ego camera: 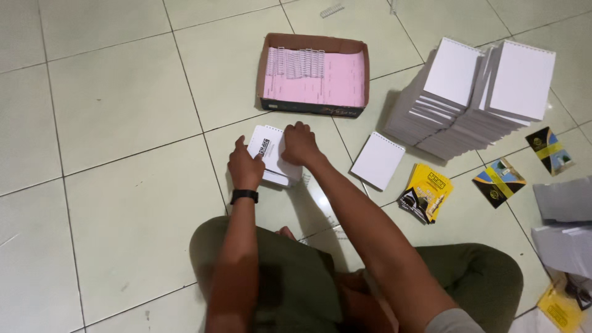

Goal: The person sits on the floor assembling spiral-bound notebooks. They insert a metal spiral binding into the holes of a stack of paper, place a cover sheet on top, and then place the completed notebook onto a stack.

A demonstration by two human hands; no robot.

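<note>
You sat cross-legged on a glossy pale tiled floor (111,111), so everything lay flat within arm's reach. At the far right, leaning stacks of white punched notepad blocks (468,102) stood tall, their top sheets matte and their top edges lined with small holes. Far and centre, a shallow cardboard box lid (364,74) kept pink paper and loose silver wire binding coils (296,61) together so they could not roll away. To the right, glossy yellow and black printed covers (425,192) fanned out, with two more (499,180) further right. A single white pad (377,160) lay between them and you. Nearest, both hands pressed on a small notepad stack (274,157) on the floor: your left hand (245,165) gripped its left edge, fingers closed over it, while your right hand (300,144) clamped its far corner, squaring the sheets
</note>
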